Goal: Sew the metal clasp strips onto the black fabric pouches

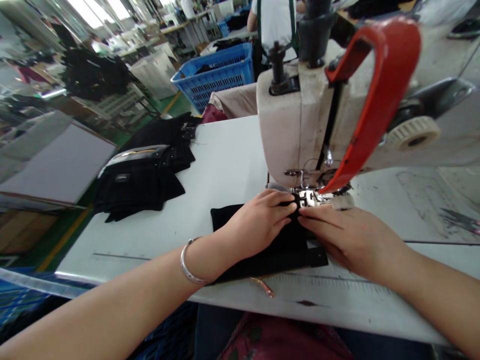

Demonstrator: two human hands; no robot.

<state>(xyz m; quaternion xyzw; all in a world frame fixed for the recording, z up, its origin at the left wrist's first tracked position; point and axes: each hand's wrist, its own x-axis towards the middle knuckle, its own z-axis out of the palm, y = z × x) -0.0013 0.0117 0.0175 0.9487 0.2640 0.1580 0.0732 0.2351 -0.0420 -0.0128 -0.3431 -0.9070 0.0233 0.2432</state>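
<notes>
A black fabric piece (277, 255) lies on the white sewing table, its far end at the machine's metal presser foot (309, 197). My left hand (258, 222), below a silver bangle (183, 260), rests on the fabric with fingers stretched out flat, tips just left of the foot. Close to the right of it, my right hand (348, 240) lays its extended fingers on the fabric's right edge, right by the foot; its thumb is mostly hidden. A gold-coloured zipper end (263, 287) sticks out from under the fabric's near edge.
The sewing machine (281, 125) with a red curved guard (390, 75) rises over my hands. Stacked black pieces (138, 175) lie at the table's left. Thread snips (461, 220) lie at right. Beyond stand a blue crate (217, 75) and a person in white (275, 25).
</notes>
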